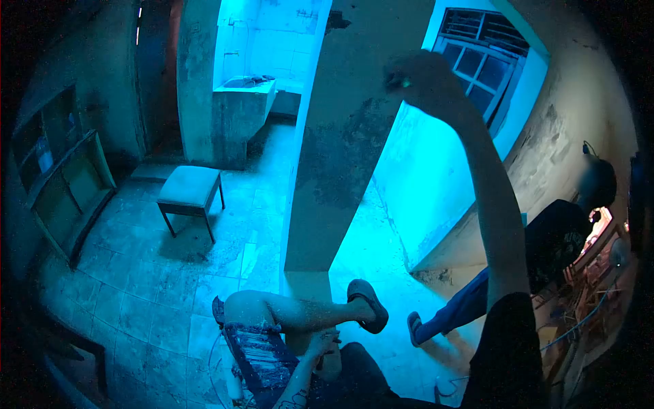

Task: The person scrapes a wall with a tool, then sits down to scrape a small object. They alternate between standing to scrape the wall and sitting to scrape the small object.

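Note:
Near the bottom centre, my left hand (324, 342) is low beside my bent legs, its fingers curled together; a small thing seems to be between them, too small to name. My right hand (430, 80) is raised high in front of the pillar (340, 150) and near the window (480, 65). Its fingers are bent inward round something dark, with a tiny greenish spot, that I cannot make out. One leg (306, 310) is crossed over, with a dark clog (368, 305) on the foot. Frayed shorts (255, 358) cover the thigh.
A padded stool (191, 187) stands on the tiled floor at left. Behind it is a concrete counter (242, 109) with a basin. An empty wooden frame (71, 194) leans at far left. At right, another person (555, 238) sits by the wall, one leg stretched out, near cluttered wooden items (593, 283).

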{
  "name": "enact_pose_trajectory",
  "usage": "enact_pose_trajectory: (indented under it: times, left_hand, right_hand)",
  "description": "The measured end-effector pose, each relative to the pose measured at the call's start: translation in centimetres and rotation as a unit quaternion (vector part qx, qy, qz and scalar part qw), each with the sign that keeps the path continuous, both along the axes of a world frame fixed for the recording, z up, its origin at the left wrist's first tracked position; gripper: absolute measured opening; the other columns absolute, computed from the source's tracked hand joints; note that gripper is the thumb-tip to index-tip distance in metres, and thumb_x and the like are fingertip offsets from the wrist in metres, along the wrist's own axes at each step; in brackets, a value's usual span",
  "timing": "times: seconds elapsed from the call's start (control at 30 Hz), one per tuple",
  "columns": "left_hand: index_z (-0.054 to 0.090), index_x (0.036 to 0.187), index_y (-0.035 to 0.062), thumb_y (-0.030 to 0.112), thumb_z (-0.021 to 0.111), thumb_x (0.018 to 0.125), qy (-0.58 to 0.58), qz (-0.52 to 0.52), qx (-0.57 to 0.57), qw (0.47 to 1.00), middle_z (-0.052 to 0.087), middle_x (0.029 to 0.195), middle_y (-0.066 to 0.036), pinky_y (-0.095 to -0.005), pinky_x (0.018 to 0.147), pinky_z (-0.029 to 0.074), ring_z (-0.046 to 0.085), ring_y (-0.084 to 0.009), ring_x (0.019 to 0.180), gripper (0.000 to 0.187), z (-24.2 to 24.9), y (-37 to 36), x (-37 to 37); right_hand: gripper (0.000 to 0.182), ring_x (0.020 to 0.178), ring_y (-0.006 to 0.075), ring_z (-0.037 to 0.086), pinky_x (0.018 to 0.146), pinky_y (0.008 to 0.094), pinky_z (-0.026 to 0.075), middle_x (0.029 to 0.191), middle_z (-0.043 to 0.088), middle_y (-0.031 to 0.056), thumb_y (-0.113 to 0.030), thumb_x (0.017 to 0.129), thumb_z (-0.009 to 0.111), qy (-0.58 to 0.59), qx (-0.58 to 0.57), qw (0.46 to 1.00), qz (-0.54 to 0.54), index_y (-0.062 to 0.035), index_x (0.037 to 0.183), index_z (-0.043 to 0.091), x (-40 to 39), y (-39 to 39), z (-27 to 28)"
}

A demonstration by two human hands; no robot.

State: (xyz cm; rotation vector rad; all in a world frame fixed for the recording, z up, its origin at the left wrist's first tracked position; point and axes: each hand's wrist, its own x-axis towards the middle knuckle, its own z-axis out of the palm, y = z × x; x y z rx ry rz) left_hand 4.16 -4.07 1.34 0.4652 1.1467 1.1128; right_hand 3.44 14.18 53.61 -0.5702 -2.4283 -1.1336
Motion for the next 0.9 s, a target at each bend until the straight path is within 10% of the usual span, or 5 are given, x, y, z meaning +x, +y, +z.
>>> enact_pose_trajectory:
  times: [0.5,0.9]
  left_hand:
    - [0.054,0.102,0.0057,0.028,0.051,0.081,0.015,0.000,0.041,0.999,0.055,0.094,-0.009,-0.0327,0.065,0.045,0.055,-0.0180,0.086,0.031,-0.8,-0.5,0.0]
    - [0.054,0.102,0.0057,0.027,0.054,0.079,0.029,-0.012,-0.003,0.999,0.056,0.093,-0.008,-0.0346,0.066,0.045,0.054,-0.0166,0.086,0.032,0.0,-0.5,0.2]
  right_hand:
    - [0.020,0.067,0.0221,0.058,0.065,0.0301,0.047,0.071,0.059,0.0072,-0.012,0.062,0.066,-0.043,0.081,0.995,0.044,-0.0066,0.081,0.061,-0.7,2.9,-1.8]
    - [0.019,0.073,0.0274,0.056,0.068,0.0374,0.046,0.076,0.056,0.0140,-0.017,0.063,0.061,0.048,-0.091,0.990,0.100,-0.0076,0.078,0.058,0.2,1.3,-0.5]
